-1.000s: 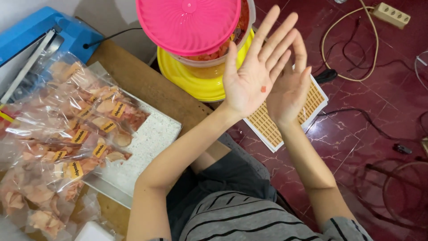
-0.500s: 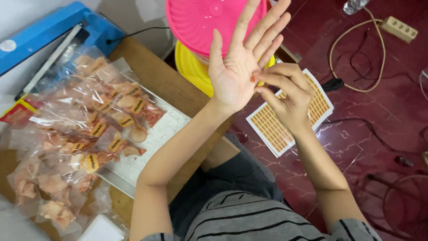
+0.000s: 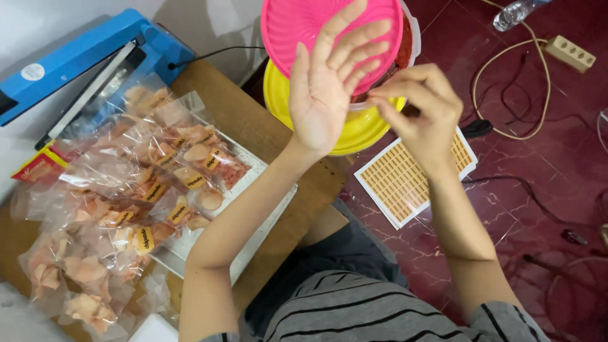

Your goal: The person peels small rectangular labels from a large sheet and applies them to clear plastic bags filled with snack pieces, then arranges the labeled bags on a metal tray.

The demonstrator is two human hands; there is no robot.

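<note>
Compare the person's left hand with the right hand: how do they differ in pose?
The left hand is held open, palm up, fingers spread and extended; the right hand is curled, its fingertips pinched together beside the left fingers. The left hand holds nothing visible; whether the right hand pinches something is too small to tell. Both are bare and raised in front of the pink lid.

We see a glossy pink plastic lid (image 3: pixel 297 25) over a smooth yellow plastic basin (image 3: pixel 354 130), crinkly clear plastic snack bags (image 3: pixel 126 190) on a matt brown wooden worktop (image 3: pixel 247 126), a blue painted-metal sealer (image 3: pixel 76 57), and a polished dark red tiled floor (image 3: pixel 544 190).
</note>
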